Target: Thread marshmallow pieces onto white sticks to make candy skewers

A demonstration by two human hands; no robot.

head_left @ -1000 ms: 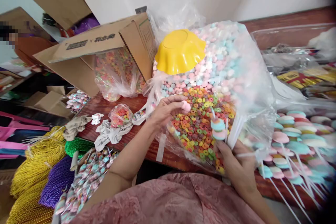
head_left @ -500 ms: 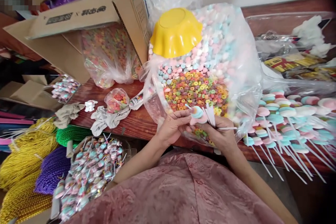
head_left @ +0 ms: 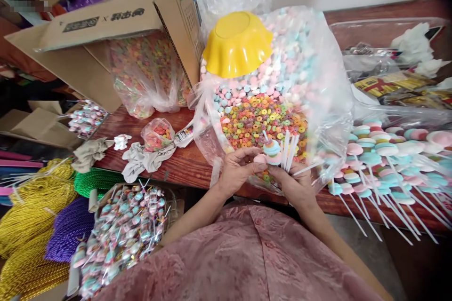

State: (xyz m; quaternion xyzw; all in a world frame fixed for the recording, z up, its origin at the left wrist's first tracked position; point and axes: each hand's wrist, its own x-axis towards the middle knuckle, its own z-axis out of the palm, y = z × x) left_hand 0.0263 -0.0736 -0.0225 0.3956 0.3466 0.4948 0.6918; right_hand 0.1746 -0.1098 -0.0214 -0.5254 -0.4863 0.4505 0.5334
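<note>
My left hand (head_left: 239, 169) pinches a pink candy disc (head_left: 260, 158) beside a small stack of pastel discs on a white stick (head_left: 271, 148). My right hand (head_left: 295, 183) grips that stick together with a bunch of bare white sticks (head_left: 288, 150). Both hands sit at the near table edge, in front of a big clear bag (head_left: 328, 103) of pastel discs and colourful ring candies (head_left: 261, 120). An upturned yellow bowl (head_left: 237, 44) rests on top of the candy in the bag.
Finished candy skewers (head_left: 381, 169) lie in a heap at right. A cardboard box (head_left: 116, 33) with a bag of ring candy stands at back left. A tray of wrapped skewers (head_left: 120, 235) and coils of gold, purple and green cord (head_left: 38, 225) sit low at left.
My left hand came down from the bag with a pink disc and met my right hand at the table edge. The stick now stands more upright. The camera tilted down.
</note>
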